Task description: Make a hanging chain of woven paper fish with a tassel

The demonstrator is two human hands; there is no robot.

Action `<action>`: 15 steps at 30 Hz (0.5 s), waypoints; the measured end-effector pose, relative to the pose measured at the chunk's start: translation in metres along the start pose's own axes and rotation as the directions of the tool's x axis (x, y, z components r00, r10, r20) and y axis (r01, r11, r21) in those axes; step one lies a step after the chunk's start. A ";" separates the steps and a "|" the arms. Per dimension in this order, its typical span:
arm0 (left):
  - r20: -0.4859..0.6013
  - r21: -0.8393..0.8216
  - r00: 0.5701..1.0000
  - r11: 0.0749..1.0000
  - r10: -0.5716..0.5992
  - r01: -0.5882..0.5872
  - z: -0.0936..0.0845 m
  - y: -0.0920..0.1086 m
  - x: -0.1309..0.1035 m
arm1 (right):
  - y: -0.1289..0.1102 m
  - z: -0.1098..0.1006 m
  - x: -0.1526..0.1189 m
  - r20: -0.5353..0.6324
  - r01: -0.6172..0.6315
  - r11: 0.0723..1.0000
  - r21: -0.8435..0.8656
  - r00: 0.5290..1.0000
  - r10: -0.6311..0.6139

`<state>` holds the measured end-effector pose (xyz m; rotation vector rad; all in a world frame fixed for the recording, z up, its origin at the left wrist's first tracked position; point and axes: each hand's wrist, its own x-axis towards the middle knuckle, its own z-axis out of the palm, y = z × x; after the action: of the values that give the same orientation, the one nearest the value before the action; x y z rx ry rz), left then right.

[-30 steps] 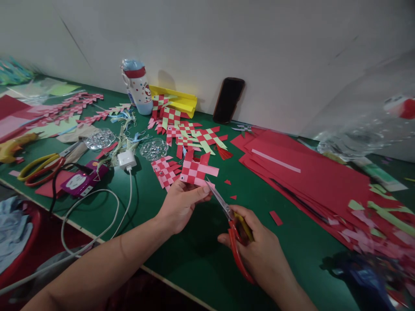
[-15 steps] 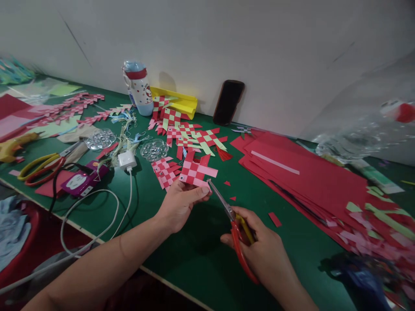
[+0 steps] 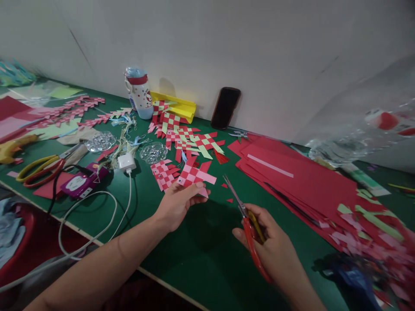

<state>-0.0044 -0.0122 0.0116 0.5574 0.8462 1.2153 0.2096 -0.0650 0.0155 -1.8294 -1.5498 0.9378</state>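
Note:
Pinched in my left hand [image 3: 178,203] is a woven paper fish [image 3: 192,175] in red and pink checks, with a small googly eye and strip fins. My right hand [image 3: 269,237] grips scissors [image 3: 244,214] with red and yellow handles. Their blades look nearly closed and point up and left, apart from the fish. Another red and pink fish [image 3: 163,173] lies on the table just left of the held one. Several red and green woven fish [image 3: 184,134] are piled behind. Small red paper scraps [image 3: 229,200] lie near the scissor tips.
Red paper sheets [image 3: 292,181] and cut scraps [image 3: 366,237] cover the right side. A phone [image 3: 226,108] leans on the wall near a water bottle [image 3: 140,95]. To the left are a white charger [image 3: 126,162] with its cable, a purple power strip [image 3: 84,181] and other scissors [image 3: 39,168].
The scissors in my right hand have moved right and away from the fish. The fish in my left hand sits in nearly the same place, slightly tilted. The view has shifted a little.

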 end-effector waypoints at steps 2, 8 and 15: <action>0.010 0.009 1.000 1.000 -0.026 0.026 0.000 -0.001 0.000 | 0.001 0.000 0.000 -0.010 0.002 0.989 0.147 1.000 0.000; 0.158 0.156 0.955 0.961 -0.251 0.227 0.004 -0.016 -0.010 | -0.010 0.007 -0.004 -0.058 0.047 0.842 0.537 0.998 -0.018; 0.282 0.261 0.911 0.938 -0.300 0.228 0.007 -0.025 -0.013 | -0.019 0.018 -0.004 -0.008 -0.001 0.855 0.518 1.000 0.006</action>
<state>0.0145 -0.0316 0.0002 0.7702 0.7565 0.7580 0.1834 -0.0655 0.0203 -1.4418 -1.1348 1.2075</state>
